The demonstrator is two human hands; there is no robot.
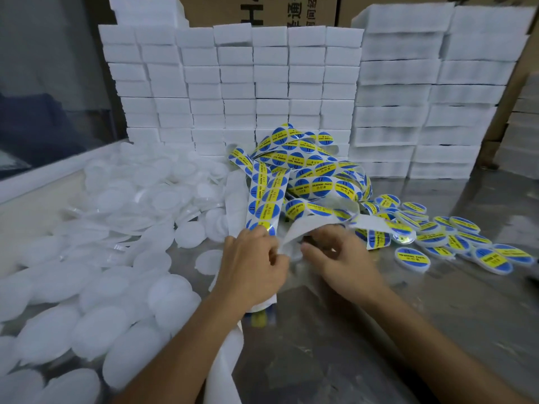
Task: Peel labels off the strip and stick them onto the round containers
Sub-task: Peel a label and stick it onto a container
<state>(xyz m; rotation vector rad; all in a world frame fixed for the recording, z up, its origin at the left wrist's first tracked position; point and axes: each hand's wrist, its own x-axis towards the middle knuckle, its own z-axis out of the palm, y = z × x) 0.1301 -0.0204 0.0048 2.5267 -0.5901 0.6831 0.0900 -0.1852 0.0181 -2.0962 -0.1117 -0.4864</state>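
A tangled strip of round blue-and-yellow labels lies heaped at the table's middle. My left hand grips the strip where its backing bends, its fingers curled round the paper. My right hand pinches the bent white backing just right of that. Whether a container sits under my hands is hidden. Bare white round containers lie piled on the left. Labelled containers lie in a heap on the right.
Stacks of white boxes wall off the back of the metal table. Spent white backing paper trails down toward the near edge under my left forearm. Cardboard cartons stand behind the boxes.
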